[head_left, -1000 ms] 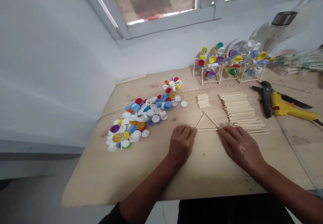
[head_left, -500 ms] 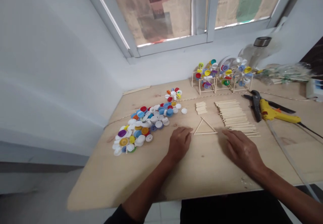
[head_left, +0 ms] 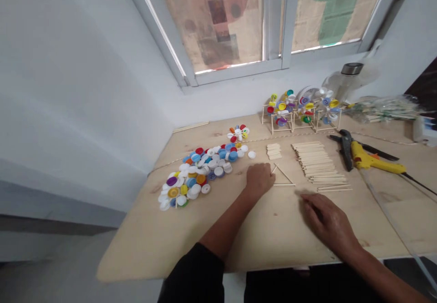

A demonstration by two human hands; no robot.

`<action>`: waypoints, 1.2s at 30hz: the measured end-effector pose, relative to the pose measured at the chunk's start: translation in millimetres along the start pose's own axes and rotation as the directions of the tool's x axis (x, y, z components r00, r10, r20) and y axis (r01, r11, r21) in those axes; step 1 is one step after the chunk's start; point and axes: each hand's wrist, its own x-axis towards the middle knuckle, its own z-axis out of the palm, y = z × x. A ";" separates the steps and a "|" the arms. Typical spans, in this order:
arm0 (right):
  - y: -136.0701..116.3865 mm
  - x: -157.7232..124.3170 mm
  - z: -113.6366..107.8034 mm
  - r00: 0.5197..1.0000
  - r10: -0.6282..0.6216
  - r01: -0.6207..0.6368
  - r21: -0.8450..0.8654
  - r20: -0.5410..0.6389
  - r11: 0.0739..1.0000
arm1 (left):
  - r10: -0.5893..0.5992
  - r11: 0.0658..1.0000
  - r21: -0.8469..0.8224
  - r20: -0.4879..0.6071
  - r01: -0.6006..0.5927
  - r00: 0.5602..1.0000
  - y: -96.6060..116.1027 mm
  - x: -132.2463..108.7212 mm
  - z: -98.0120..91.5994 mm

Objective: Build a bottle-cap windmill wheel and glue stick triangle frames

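Three thin wooden sticks form a triangle (head_left: 284, 174) lying on the wooden table. My left hand (head_left: 260, 179) is closed over its left side, with the fingertips at the left stick; the hand hides the lower left corner. To the right and nearer to me, my right hand (head_left: 327, 221) hovers low over or rests on the table. Its fingers are loosely bent, with a gap to the thumb, and hold nothing that I can see. Just beyond it is a row of long wooden sticks (head_left: 317, 159). A small stack of short sticks (head_left: 273, 151) lies behind the triangle.
Colourful bottle caps (head_left: 201, 171) are heaped on the left, with a flower-shaped cap cluster (head_left: 238, 133) behind. Cap wheels on stick stands (head_left: 300, 109) line the wall. A yellow glue gun (head_left: 375, 159) and black-handled cutters (head_left: 346, 150) lie right, near a bottle (head_left: 350, 80).
My left hand has moved right and slightly forward, from beside the triangle onto its left side. My right hand stays near its place, slightly closer to me. The view has shifted a little.
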 end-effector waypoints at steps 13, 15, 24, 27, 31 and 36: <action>5.0 -3.6 2.6 1.000 -0.026 0.026 -0.026 0.012 0.999 | -0.139 0.990 -0.019 0.020 0.139 0.990 -12.1 -17.2 -0.2; 6.0 -4.2 3.6 1.000 -0.025 0.025 -0.030 0.013 0.999 | -0.145 0.989 -0.012 0.020 0.146 0.989 -11.5 -17.6 -1.4; 1.9 -2.6 1.1 1.000 -0.006 0.006 -0.012 -0.016 1.000 | -0.172 0.985 -0.011 0.038 0.173 0.984 -7.3 -10.3 -3.9; 2.8 -3.4 2.0 1.000 -0.005 0.005 -0.005 -0.012 1.000 | -0.184 0.982 -0.049 0.005 0.184 0.983 -15.9 -13.3 0.9; 4.0 -4.7 3.7 1.000 -0.013 0.012 -0.016 -0.015 1.000 | -0.033 0.992 -0.122 -0.113 0.019 0.993 -29.0 -14.8 3.6; 4.2 -5.0 5.1 0.999 -0.021 0.020 -0.038 -0.026 0.999 | 0.264 0.965 0.047 -0.133 -0.260 0.956 -31.2 -0.2 -3.6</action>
